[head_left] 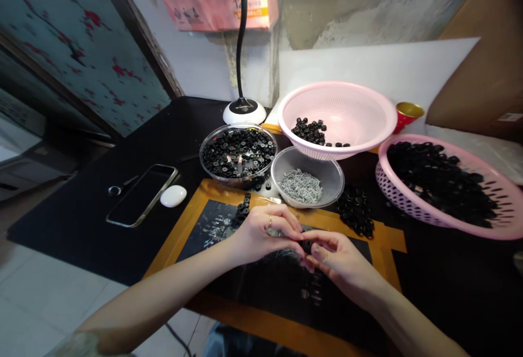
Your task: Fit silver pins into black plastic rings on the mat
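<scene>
My left hand, with a ring on one finger, is closed in a pinch over the mat. What its fingertips hold, if anything, is hidden. My right hand meets it from the other side, its fingers shut on a small black plastic part. The fingertips of both hands touch around this part. Beneath and behind them, loose screws lie on the black mat, edged with brown tape. Just beyond my left hand sit several black washer-like pieces. A clear bowl of silvery screws stands behind the hands.
Black discs fill a clear round bowl. A pink colander holds some black parts; a pink basket at right holds many. Loose black parts lie between. Leftward are a phone, a white oval object and a lamp base.
</scene>
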### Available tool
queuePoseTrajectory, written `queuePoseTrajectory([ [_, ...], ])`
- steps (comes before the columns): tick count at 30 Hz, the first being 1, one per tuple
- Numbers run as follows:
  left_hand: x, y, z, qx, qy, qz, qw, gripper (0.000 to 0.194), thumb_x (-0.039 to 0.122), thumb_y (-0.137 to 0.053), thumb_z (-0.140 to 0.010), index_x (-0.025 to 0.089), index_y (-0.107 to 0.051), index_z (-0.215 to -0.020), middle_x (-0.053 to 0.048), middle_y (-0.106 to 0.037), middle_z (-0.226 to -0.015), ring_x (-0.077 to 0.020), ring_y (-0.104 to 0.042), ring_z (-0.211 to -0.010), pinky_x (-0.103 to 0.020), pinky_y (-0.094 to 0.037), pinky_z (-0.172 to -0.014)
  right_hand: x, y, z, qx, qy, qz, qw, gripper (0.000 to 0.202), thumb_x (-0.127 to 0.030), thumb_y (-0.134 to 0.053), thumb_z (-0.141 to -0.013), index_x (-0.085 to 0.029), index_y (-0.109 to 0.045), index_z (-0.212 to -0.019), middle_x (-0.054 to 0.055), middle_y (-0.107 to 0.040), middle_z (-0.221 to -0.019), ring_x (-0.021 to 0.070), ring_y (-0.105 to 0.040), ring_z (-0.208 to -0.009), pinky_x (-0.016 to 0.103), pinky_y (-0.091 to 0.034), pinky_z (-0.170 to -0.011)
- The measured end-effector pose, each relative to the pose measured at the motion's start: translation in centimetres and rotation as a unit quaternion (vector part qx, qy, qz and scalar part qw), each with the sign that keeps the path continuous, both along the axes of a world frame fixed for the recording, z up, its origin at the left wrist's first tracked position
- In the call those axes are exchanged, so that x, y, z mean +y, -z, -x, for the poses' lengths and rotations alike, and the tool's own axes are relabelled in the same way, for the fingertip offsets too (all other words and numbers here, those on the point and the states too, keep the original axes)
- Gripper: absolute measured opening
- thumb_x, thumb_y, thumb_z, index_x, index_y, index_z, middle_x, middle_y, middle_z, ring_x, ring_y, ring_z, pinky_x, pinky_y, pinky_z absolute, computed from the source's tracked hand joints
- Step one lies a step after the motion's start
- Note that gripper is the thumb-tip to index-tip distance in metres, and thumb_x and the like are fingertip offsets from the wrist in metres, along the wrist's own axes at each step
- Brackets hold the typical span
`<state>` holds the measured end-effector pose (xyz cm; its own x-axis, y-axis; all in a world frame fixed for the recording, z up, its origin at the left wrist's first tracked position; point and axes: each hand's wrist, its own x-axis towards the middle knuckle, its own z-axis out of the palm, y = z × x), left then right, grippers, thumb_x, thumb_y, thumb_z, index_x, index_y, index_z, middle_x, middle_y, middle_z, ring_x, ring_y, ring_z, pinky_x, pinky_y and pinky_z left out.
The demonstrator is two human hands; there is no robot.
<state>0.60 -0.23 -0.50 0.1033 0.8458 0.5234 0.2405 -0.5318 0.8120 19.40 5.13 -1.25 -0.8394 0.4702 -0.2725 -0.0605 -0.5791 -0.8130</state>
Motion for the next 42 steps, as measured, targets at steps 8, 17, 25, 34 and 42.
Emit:
queuePoseTrajectory([
  [8, 0.0, 0.0, -0.1, 0.001, 0.021, -0.006, 1.0, 0.014, 0.014, -0.08, -0.063, 0.011, -0.068, -0.07, -0.006, -0.067, -0.072, -0.0169, -0.068, -0.073, -0.026, -0.057, -0.067, -0.3, -0.2, 0.3, -0.012, 0.01, -0.031, 0.999, 0.02, -0.03, -0.074, -0.075, -0.017, -0.073, -0.09, 0.001, -0.068, -0.07, 0.0099, -0.059, -0.06, 0.022, -0.046, -0.06],
  [17, 0.1, 0.3, -0.1, 0.009, 0.021, -0.013, 1.0, 0.014, 0.017, -0.078, -0.065, 0.011, -0.066, -0.068, -0.006, -0.066, -0.071, -0.0167, -0.068, -0.072, -0.026, -0.056, -0.066, -0.6, 0.5, 0.3, -0.016, 0.022, -0.059, 0.998, 0.019, -0.029, -0.069, -0.08, -0.017, -0.07, -0.094, 0.0, -0.065, -0.07, 0.0094, -0.057, -0.061, 0.022, -0.045, -0.06],
  [25, -0.1, -0.7, -0.8, 0.033, 0.021, 0.04, 0.998, 0.033, 0.024, -0.078, -0.068, 0.013, -0.064, -0.096, -0.01, -0.065, -0.096, -0.0198, -0.064, -0.092, -0.033, -0.053, -0.084, -1.0, 0.1, 0.4, -0.002, 0.065, -0.056, 0.996, 0.021, -0.034, -0.069, -0.079, -0.016, -0.068, -0.09, 0.001, -0.062, -0.072, 0.0101, -0.053, -0.062, 0.022, -0.044, -0.059],
  [34, -1.1, -0.6, -2.7, 0.108, 0.042, 0.12, 0.986, 0.043, 0.019, -0.051, -0.088, 0.013, -0.043, -0.129, -0.016, -0.051, -0.131, -0.0203, -0.047, -0.124, -0.039, -0.039, -0.107, -1.3, 1.1, 0.7, 0.023, 0.089, -0.073, 0.993, 0.019, -0.035, -0.068, -0.08, -0.019, -0.066, -0.088, 0.004, -0.068, -0.086, 0.0151, -0.061, -0.078, 0.026, -0.047, -0.075],
  [42, -1.4, -0.3, -2.9, 0.1, 0.05, 0.081, 0.99, 0.041, 0.018, -0.049, -0.089, 0.013, -0.042, -0.129, -0.016, -0.046, -0.137, -0.0205, -0.045, -0.127, -0.04, -0.038, -0.107, -1.6, 2.0, 0.7, -0.003, 0.117, -0.14, 0.983, 0.033, -0.046, -0.069, -0.076, -0.017, -0.065, -0.093, 0.007, -0.069, -0.088, 0.0193, -0.062, -0.079, 0.031, -0.049, -0.075],
])
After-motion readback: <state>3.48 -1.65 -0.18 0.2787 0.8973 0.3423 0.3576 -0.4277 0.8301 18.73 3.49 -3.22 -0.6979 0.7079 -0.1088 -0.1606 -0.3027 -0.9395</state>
